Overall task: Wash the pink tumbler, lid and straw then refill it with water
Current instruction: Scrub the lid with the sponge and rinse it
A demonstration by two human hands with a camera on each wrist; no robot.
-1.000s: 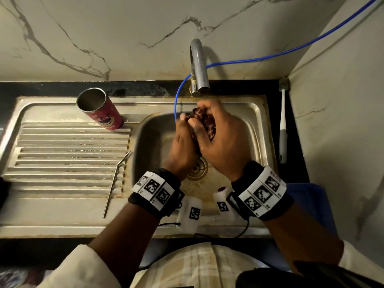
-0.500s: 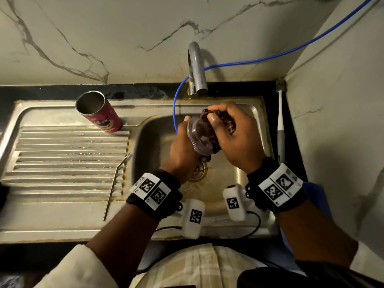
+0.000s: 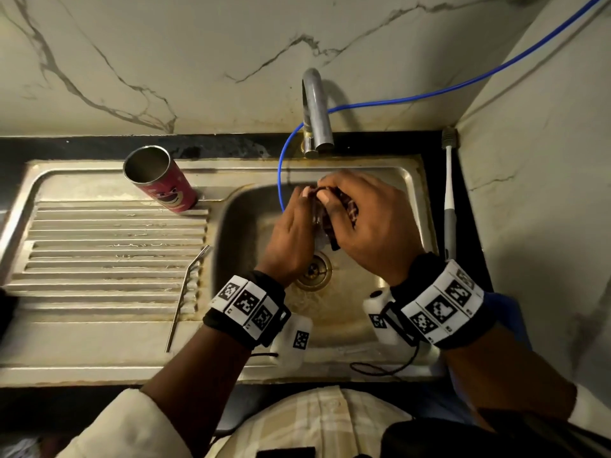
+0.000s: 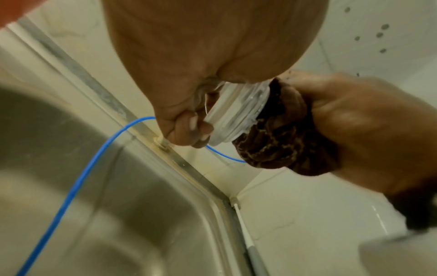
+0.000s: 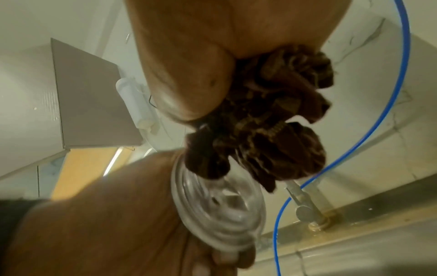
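Over the sink basin [image 3: 251, 226] my left hand [image 3: 291, 233] grips the clear plastic lid [image 4: 234, 115] by its edge. My right hand [image 3: 360, 216] holds a bunched dark brown patterned cloth [image 4: 276, 145] pressed against the lid's face; the lid [image 5: 217, 207] and cloth [image 5: 267, 130] also show in the right wrist view. In the head view the lid is almost hidden between the hands. The pink tumbler [image 3: 162, 180] with a cartoon face stands open-topped at the back of the drainboard. The metal straw [image 3: 186, 292], bent at its top, lies on the drainboard's right edge.
A chrome tap [image 3: 315, 114] rises behind the basin, and a thin blue hose [image 3: 429, 92] runs from the right wall down into the sink. A white and grey brush [image 3: 449, 196] lies on the black counter to the right. The ribbed drainboard [image 3: 99, 252] fills the left.
The lid was tipped up with its round face showing half a second ago; now both hands have closed over it again, the right hand rubbing the cloth across it.
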